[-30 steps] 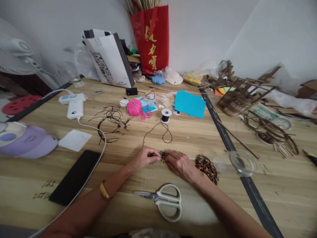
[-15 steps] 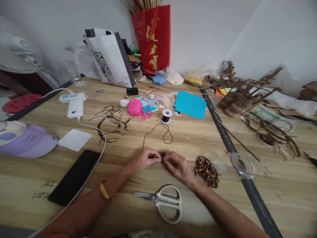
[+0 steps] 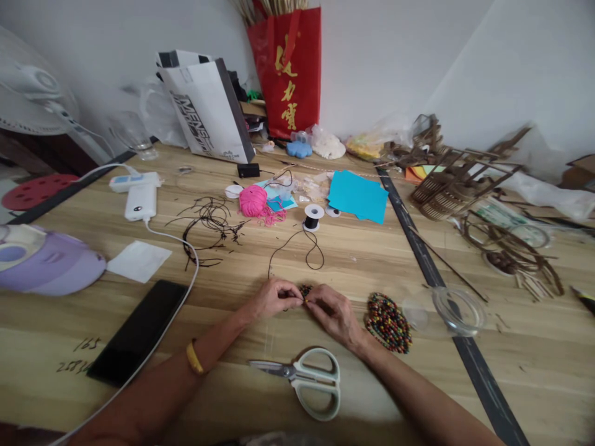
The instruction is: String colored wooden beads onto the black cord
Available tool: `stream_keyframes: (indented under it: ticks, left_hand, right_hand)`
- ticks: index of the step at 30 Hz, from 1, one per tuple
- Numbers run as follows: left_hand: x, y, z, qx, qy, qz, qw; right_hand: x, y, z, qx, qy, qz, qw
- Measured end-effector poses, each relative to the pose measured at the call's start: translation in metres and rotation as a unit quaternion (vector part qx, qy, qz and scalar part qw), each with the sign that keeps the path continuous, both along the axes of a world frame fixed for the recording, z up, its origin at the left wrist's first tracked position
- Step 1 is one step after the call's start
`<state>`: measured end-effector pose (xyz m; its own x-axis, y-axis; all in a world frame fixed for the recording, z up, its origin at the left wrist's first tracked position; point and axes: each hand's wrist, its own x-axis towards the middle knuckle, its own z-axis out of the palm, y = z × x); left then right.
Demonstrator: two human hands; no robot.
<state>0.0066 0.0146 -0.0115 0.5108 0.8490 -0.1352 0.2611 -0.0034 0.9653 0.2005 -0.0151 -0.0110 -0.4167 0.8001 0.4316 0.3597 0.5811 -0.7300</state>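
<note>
My left hand point(image 3: 277, 296) is closed in a pinch on the thin black cord point(image 3: 269, 263), which runs back to a white spool point(image 3: 314, 217). Fingertip to fingertip with it, my right hand point(image 3: 332, 313) pinches a tiny yellowish bead point(image 3: 305, 301). Between and just behind the fingers shows a small cluster of dark coloured beads point(image 3: 305, 289), partly covered by the hands. Right of my right hand lies a heap of multicoloured bead strands point(image 3: 388, 322). White-handled scissors point(image 3: 302, 375) rest in front of both hands, blades pointing left.
On the left are a black phone point(image 3: 139, 331), a white cable point(image 3: 198, 263), a power bank point(image 3: 141, 202) and black cord scraps point(image 3: 209, 223). Pink yarn point(image 3: 253, 201) and blue paper point(image 3: 357, 196) lie farther back. A clear ring-shaped coil point(image 3: 459, 311) and a woven basket point(image 3: 446, 186) are at right.
The hands stay almost in place, with the fingertips shifting very slightly around the bead and cord. The spool, scissors and bead heap have not moved.
</note>
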Motion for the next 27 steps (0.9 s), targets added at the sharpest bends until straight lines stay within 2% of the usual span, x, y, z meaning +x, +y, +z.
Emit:
stream_keyframes:
  ticks: [23,27]
  left_hand:
    - [-0.0003,-0.0004,-0.0007,-0.012,-0.005,-0.009,1.000]
    - [-0.0010,-0.0002,-0.0041,0.008,0.003,-0.012,1.000]
  right_hand:
    - [0.0005,-0.0005,-0.0036,-0.007,0.008,-0.007,1.000]
    - [0.0003,-0.0003,-0.0030,-0.007,0.003,-0.004,1.000]
